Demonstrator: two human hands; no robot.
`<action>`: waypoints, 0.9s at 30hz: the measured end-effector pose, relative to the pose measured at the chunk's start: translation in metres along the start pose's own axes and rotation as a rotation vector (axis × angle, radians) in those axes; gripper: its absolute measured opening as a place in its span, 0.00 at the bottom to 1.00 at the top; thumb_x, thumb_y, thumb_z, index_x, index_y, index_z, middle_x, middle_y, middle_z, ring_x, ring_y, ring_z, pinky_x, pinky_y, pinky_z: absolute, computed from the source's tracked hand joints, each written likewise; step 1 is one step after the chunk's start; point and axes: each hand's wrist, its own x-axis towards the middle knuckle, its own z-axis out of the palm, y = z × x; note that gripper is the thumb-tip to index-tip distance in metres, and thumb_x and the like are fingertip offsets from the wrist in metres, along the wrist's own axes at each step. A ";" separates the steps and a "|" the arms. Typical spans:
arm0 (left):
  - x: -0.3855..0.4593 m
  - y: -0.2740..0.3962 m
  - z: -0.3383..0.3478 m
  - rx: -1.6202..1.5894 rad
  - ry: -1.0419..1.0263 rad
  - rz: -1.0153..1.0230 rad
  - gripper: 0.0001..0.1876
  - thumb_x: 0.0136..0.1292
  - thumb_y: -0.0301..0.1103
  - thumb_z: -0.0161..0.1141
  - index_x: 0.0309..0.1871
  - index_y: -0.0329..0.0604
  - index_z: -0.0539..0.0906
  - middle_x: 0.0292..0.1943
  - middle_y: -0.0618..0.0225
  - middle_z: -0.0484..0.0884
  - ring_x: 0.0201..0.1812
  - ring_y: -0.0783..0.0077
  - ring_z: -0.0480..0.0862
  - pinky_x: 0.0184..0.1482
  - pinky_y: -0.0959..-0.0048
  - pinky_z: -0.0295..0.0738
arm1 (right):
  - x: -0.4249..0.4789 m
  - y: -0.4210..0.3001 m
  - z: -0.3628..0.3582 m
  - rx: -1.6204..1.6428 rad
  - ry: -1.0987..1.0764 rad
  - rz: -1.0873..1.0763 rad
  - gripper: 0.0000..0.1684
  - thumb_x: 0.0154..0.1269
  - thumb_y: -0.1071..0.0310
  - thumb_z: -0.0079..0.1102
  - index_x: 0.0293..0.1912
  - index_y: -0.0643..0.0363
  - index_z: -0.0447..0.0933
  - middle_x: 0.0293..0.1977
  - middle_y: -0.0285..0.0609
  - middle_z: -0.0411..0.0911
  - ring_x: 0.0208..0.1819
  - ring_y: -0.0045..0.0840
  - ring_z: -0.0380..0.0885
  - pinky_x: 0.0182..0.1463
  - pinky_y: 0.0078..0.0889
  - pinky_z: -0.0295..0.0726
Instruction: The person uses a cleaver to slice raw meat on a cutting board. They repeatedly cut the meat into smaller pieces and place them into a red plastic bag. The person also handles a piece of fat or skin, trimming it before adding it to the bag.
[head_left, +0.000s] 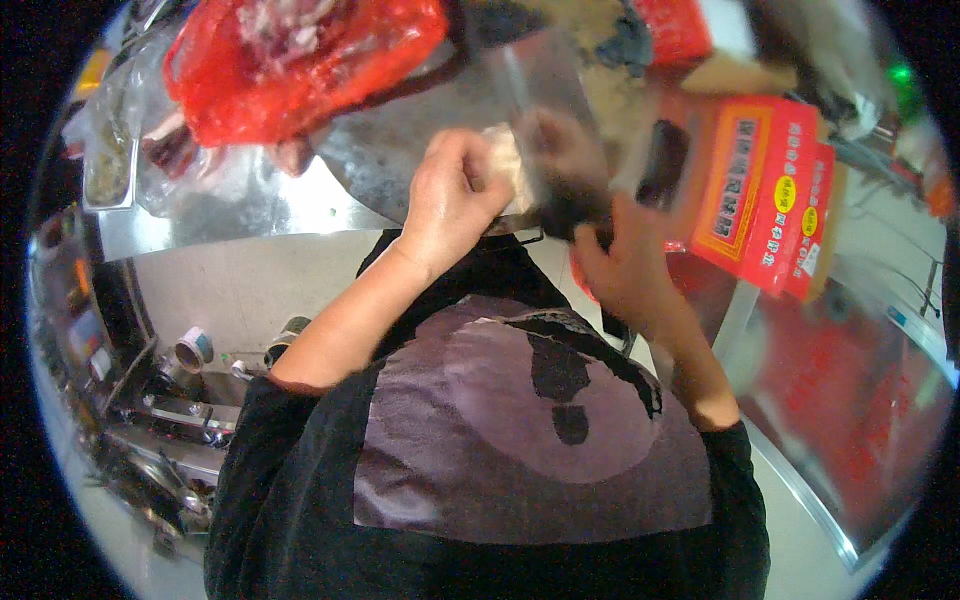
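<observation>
My left hand (454, 195) is curled, with its thumb and fingers pressed on a pale, light-yellow piece of food (508, 165) at the near edge of a dark round board (375, 165). Just right of that piece stands the broad, shiny blade of a cleaver (551, 97), blurred, with what looks like a reflection of the left hand in it. My right hand (626, 255) is bent around the cleaver's near end; its handle is mostly hidden by blur and fingers. A red plastic bag (300, 97) holding pale pink meat lies beyond my left hand.
Raw meat (171, 146) in clear plastic and a clear container (111, 169) sit at the left on a metal counter (217, 217). Red cardboard boxes (757, 195) with writing stand at the right, beside a blurred dark object (664, 165). Metal equipment (187, 405) is at lower left.
</observation>
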 end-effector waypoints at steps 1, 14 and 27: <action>0.000 0.001 0.003 -0.010 0.026 -0.003 0.11 0.55 0.24 0.67 0.40 0.38 0.77 0.35 0.67 0.75 0.34 0.75 0.77 0.40 0.76 0.74 | -0.009 0.005 0.000 0.062 -0.030 0.024 0.16 0.65 0.70 0.55 0.50 0.67 0.68 0.25 0.53 0.78 0.29 0.37 0.81 0.31 0.40 0.77; -0.001 -0.009 0.007 -0.006 0.042 0.060 0.11 0.52 0.24 0.65 0.36 0.38 0.74 0.31 0.63 0.73 0.30 0.68 0.75 0.36 0.70 0.74 | -0.008 -0.004 0.014 0.072 0.010 -0.003 0.15 0.63 0.71 0.55 0.47 0.69 0.67 0.30 0.63 0.78 0.33 0.54 0.80 0.35 0.51 0.77; 0.000 -0.003 0.009 -0.020 -0.001 0.049 0.09 0.54 0.23 0.65 0.37 0.38 0.76 0.33 0.66 0.76 0.33 0.75 0.77 0.39 0.76 0.74 | 0.021 -0.023 0.015 0.062 0.055 0.034 0.15 0.63 0.69 0.56 0.47 0.66 0.68 0.29 0.61 0.78 0.32 0.56 0.80 0.35 0.52 0.76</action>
